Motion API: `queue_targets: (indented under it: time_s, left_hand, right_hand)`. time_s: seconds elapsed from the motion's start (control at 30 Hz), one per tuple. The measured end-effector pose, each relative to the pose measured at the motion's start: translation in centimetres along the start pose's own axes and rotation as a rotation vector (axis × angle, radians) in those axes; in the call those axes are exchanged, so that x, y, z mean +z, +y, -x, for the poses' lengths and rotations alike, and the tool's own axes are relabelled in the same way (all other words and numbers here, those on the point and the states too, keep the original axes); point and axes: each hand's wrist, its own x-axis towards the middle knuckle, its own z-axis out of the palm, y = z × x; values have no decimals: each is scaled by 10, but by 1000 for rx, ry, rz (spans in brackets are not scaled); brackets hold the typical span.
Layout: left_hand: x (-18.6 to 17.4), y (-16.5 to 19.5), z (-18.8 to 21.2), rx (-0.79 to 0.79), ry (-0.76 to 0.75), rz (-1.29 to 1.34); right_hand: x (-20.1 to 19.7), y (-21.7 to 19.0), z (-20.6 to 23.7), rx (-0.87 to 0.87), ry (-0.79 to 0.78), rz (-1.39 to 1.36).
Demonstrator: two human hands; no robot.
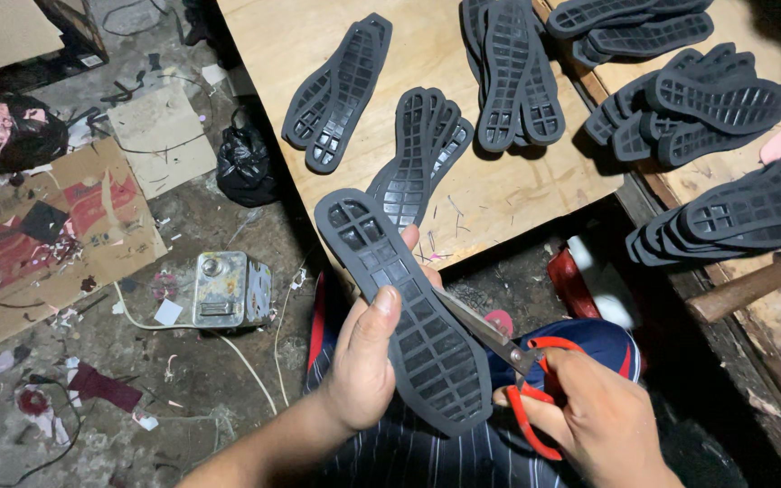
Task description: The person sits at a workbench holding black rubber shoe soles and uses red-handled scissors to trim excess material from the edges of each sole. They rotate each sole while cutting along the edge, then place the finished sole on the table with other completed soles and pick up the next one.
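Observation:
My left hand (365, 354) grips a dark grey rubber shoe sole (409, 307), tread side up, its toe pointing away from me. My right hand (600, 417) holds red-handled scissors (508, 361), whose metal blades reach under the sole's right edge near its middle. Both hands are over my lap, just in front of a plywood board (508, 194).
Several groups of matching grey soles (336, 90) lie on the plywood board and on a bench to the right. A wooden hammer handle (752, 285) sticks out at right. On the dirty floor at left are cardboard (47, 235), a metal can (226, 289), a black bag (246, 167) and scraps.

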Motion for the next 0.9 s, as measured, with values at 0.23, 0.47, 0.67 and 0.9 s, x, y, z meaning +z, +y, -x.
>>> queue_targets:
  time_s: [0.23, 0.47, 0.67, 0.9]
  left_hand:
    - [3, -2, 2, 15, -67, -69]
    - [13, -8, 4, -17, -95, -197]
    - [3, -5, -1, -134, -41, 61]
    - [-5, 14, -12, 33, -95, 322]
  right_hand:
    - [7, -3, 2, -7, 10, -69]
    - [35, 14, 9, 281, -54, -560]
    - [58, 39, 26, 329, -97, -879]
    - [61, 52, 39, 133, 41, -414]
